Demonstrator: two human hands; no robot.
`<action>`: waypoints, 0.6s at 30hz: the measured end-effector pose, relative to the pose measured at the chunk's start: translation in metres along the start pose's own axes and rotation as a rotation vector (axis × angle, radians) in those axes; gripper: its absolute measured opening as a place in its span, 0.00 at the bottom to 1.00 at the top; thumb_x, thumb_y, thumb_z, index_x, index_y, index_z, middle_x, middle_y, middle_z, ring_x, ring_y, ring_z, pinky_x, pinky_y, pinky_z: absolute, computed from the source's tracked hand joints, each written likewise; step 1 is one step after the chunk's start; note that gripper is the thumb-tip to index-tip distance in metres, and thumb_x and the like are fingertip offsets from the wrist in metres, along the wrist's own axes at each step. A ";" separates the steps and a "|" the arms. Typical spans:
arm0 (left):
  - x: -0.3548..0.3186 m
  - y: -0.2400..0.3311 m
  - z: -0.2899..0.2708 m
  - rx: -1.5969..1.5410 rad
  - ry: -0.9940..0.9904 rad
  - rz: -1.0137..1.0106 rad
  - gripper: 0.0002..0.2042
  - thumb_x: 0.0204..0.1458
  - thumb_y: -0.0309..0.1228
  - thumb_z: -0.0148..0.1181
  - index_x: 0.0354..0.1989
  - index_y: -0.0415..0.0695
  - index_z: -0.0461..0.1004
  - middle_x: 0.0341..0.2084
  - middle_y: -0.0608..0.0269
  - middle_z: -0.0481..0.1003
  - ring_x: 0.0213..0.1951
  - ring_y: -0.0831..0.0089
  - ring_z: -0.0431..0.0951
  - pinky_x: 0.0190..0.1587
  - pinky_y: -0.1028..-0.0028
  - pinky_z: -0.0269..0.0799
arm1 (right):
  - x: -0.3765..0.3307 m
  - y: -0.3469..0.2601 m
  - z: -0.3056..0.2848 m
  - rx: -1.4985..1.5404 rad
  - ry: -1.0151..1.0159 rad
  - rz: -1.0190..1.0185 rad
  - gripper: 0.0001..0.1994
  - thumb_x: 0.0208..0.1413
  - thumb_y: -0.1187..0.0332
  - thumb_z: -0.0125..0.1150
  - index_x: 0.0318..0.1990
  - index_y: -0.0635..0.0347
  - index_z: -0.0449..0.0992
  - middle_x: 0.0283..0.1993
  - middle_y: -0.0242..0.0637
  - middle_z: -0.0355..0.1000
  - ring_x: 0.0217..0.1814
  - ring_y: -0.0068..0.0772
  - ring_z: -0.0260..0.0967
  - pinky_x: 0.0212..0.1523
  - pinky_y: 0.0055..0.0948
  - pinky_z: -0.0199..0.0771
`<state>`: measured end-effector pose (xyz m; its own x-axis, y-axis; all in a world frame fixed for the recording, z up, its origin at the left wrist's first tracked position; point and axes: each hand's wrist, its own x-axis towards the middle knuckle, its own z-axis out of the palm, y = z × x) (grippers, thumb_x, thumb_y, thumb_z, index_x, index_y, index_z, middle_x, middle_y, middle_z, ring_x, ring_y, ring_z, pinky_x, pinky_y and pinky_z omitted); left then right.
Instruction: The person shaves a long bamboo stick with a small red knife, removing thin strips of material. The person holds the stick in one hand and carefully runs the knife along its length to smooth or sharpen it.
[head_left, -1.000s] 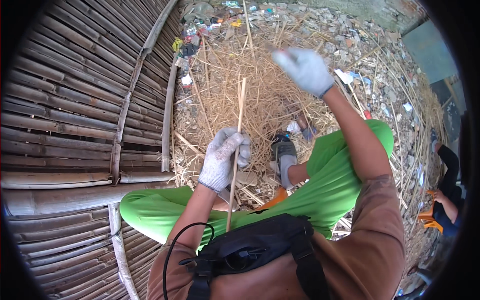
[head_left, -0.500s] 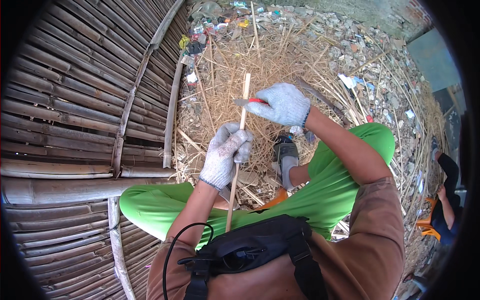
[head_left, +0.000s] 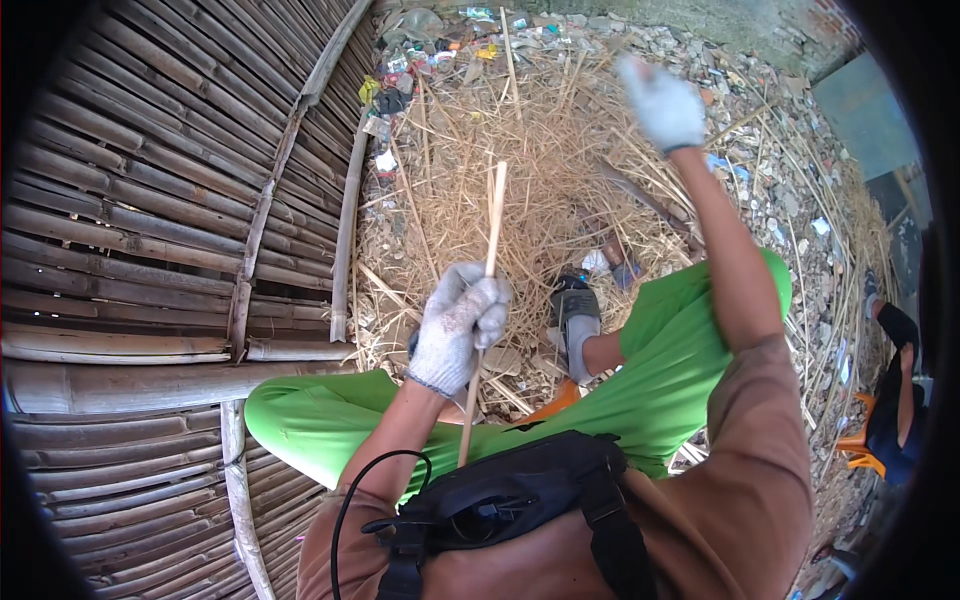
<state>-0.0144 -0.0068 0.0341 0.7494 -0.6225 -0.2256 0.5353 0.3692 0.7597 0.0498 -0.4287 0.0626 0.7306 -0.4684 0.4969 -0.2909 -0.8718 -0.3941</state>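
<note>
My left hand (head_left: 458, 325), in a white knitted glove, is closed around a pale, slim bamboo strip (head_left: 497, 215). The strip stands nearly lengthwise before me, its top end free above the fist and its lower end reaching down to my lap. Out to the upper right, away from the strip, my right hand (head_left: 667, 105) is gloved too and smeared by motion. A blurred reddish patch at its fingers matches the red-handled knife seen there earlier; the blade cannot be made out.
Bamboo shavings (head_left: 550, 170) cover the ground ahead, with rubble and litter beyond. A slatted bamboo wall (head_left: 150, 210) rises on the left. A dark curved piece (head_left: 650, 195) lies among the shavings near my shoe (head_left: 577, 315). Another person (head_left: 895, 400) sits at the far right.
My right hand has swung away from the strip, up and to the right, with the knife. My left hand has shifted slightly right, still gripping the strip.
</note>
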 end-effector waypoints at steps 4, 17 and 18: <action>0.007 -0.010 -0.004 -0.044 0.037 -0.050 0.11 0.69 0.25 0.62 0.56 0.41 0.70 0.40 0.54 0.77 0.30 0.77 0.72 0.27 0.80 0.67 | 0.001 -0.018 -0.064 0.115 -0.005 0.141 0.42 0.68 0.23 0.44 0.51 0.55 0.88 0.37 0.51 0.85 0.44 0.54 0.85 0.50 0.47 0.84; 0.010 0.003 -0.004 -0.027 -0.007 -0.002 0.17 0.70 0.24 0.59 0.64 0.34 0.68 0.45 0.52 0.79 0.37 0.71 0.77 0.36 0.72 0.73 | -0.104 -0.113 0.015 0.256 -0.541 -0.496 0.34 0.70 0.31 0.52 0.34 0.55 0.84 0.31 0.52 0.81 0.37 0.61 0.81 0.40 0.57 0.79; 0.009 0.003 -0.004 -0.024 -0.007 -0.004 0.17 0.70 0.24 0.59 0.64 0.34 0.68 0.45 0.52 0.79 0.37 0.71 0.77 0.36 0.72 0.73 | -0.105 -0.115 0.018 0.260 -0.549 -0.507 0.34 0.70 0.31 0.52 0.34 0.56 0.84 0.30 0.52 0.80 0.37 0.61 0.81 0.39 0.58 0.79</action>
<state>-0.0039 -0.0086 0.0318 0.7449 -0.6283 -0.2242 0.5472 0.3832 0.7441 0.0178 -0.2765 0.0417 0.9554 0.1745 0.2381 0.2638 -0.8666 -0.4235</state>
